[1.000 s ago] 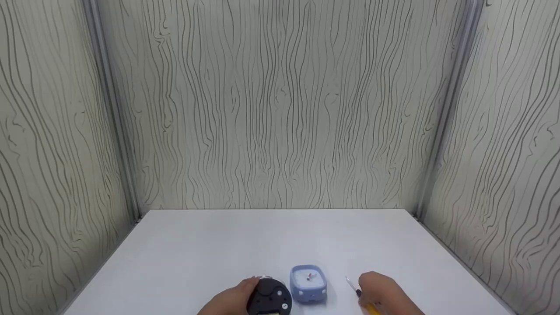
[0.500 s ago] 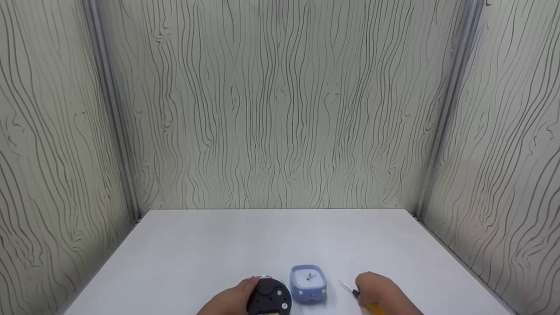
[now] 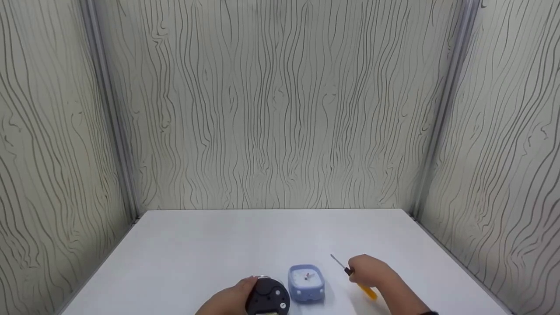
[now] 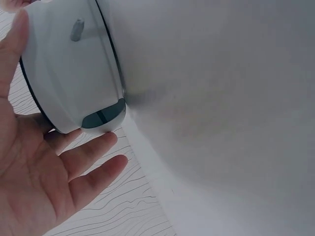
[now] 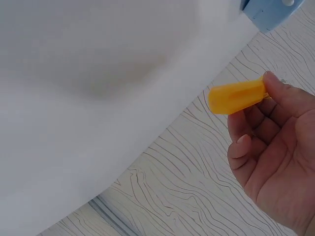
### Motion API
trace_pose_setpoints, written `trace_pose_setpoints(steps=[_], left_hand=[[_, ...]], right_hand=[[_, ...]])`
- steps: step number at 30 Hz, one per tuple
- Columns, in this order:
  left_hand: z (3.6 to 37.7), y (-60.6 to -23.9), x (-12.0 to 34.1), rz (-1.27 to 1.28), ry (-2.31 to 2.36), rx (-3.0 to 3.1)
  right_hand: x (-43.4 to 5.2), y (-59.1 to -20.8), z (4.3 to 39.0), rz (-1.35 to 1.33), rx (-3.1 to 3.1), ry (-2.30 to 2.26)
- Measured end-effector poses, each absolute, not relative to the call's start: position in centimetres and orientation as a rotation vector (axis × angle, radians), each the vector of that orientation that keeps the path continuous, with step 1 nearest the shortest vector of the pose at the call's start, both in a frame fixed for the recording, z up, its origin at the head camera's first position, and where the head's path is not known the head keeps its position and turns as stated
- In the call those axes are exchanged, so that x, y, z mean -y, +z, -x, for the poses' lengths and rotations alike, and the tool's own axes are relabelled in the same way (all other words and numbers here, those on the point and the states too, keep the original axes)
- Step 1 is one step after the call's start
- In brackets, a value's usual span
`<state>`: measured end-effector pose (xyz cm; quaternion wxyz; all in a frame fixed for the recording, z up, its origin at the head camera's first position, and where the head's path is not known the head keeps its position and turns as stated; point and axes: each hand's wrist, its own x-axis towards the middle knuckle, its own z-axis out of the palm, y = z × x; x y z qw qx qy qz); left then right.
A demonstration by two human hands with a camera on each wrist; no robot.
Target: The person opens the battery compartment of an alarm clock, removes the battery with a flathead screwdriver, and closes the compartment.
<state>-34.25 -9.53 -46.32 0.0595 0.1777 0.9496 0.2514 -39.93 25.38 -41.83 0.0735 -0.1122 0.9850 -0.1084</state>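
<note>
In the head view, my left hand point(image 3: 231, 298) grips a round alarm clock point(image 3: 262, 294) with its black back facing up. The clock's pale drum-shaped side point(image 4: 66, 69) fills the upper left of the left wrist view, with the thumb on one side and fingertips by its lower edge. My right hand point(image 3: 371, 272) pinches a screwdriver point(image 3: 366, 291) between thumb and fingers. Its thin metal shaft points up and left; the yellow handle point(image 5: 236, 96) sticks out below the hand. Between the hands stands a light-blue square clock point(image 3: 306, 294), dial up, with small hands on its white face.
A white table point(image 3: 197, 249) carries these things. Wood-grain patterned panels point(image 3: 271, 109) enclose it at the back and both sides, with grey metal posts point(image 3: 109, 100) in the corners. The blue clock's corner point(image 5: 270, 12) shows at the top of the right wrist view.
My right hand has moved up and slightly left, lifting the screwdriver, so more of the yellow handle shows. The left hand with the round clock and the blue clock stay in place.
</note>
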Motion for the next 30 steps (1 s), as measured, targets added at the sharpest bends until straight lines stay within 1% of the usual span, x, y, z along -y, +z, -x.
trace_pose_setpoints(steps=[6, 9, 15, 24, 30], left_hand=[[34.1, -46.2, 9.4, -0.481, 0.823, -2.843], [34.1, -46.1, 9.4, -0.470, 0.841, -2.838], [33.9, -45.9, 9.3, -0.434, 0.899, -2.820], [33.9, -45.6, 9.2, -0.452, 0.892, -2.795], [34.6, -45.2, 8.7, -0.482, 0.844, -2.864]], right_hand=[[-24.1, -40.8, 39.6, 0.424, -2.966, -0.392], [-23.0, -40.3, 39.4, 0.522, -2.964, -0.458], [-19.9, -39.3, 38.7, 0.705, -2.947, -0.570], [-15.1, -38.5, 37.6, 0.949, -2.886, -0.702], [-13.2, -38.5, 37.1, 0.996, -2.842, -0.793]])
